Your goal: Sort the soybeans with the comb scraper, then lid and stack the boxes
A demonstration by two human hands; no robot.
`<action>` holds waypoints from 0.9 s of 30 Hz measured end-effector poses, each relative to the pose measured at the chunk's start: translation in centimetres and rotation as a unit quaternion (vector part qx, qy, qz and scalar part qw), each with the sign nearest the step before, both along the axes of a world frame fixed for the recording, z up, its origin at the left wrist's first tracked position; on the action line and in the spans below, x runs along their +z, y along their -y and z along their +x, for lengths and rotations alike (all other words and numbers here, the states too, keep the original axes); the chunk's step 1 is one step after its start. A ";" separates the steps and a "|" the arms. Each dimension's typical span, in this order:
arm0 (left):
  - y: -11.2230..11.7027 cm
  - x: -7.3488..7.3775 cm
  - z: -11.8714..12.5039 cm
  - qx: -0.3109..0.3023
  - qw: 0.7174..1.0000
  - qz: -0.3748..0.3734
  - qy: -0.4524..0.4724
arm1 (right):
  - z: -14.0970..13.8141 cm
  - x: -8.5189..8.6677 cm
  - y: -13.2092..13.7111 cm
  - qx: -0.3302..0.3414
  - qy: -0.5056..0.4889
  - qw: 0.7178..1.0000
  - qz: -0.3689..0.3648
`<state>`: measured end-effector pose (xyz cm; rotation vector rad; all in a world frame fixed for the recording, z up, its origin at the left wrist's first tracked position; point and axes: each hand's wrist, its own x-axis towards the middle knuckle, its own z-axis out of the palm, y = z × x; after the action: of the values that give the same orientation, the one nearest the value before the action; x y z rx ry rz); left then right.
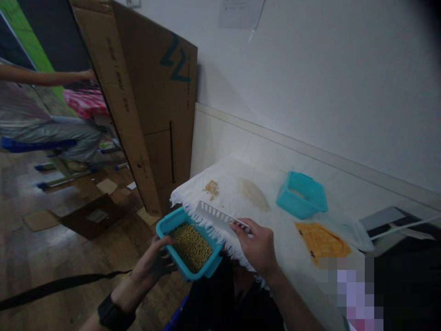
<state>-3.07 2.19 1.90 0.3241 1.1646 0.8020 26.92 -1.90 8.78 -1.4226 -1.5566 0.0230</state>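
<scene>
My left hand grips the side of a turquoise plastic box, tilted just off the table's front edge. Many small round greenish-yellow beans fill its bottom. My right hand is closed on the near end of a white slotted plastic strip, whose far end reaches over the cloth edge beside the box. Beyond the strip, a small heap of yellow kernels lies on the white fringed cloth. To its right spreads a patch of fine pale grains.
A second turquoise box stands at the back right with something pale inside. Near it lie an orange-yellow packet and clear plastic. A tall cardboard box stands left of the table. A person sits farther left.
</scene>
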 end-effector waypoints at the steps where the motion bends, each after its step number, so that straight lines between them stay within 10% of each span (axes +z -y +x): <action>1: 0.1 -0.1 0.0 0.003 1.000 0.014 -0.017 | 0.6 -0.1 0.1 -0.026 -0.001 1.000 0.005; 8: 0.6 -1.0 0.1 -0.024 0.998 0.052 -0.023 | 5.3 -1.6 1.5 -0.182 0.043 0.982 0.025; 27: 0.4 -0.5 0.7 -0.010 0.999 0.023 -0.032 | 2.3 -1.2 2.7 -0.114 0.042 0.993 0.017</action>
<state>-2.37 1.75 1.38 0.4018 1.2024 0.8078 29.26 -4.64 7.58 -1.5833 -1.4465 -0.2005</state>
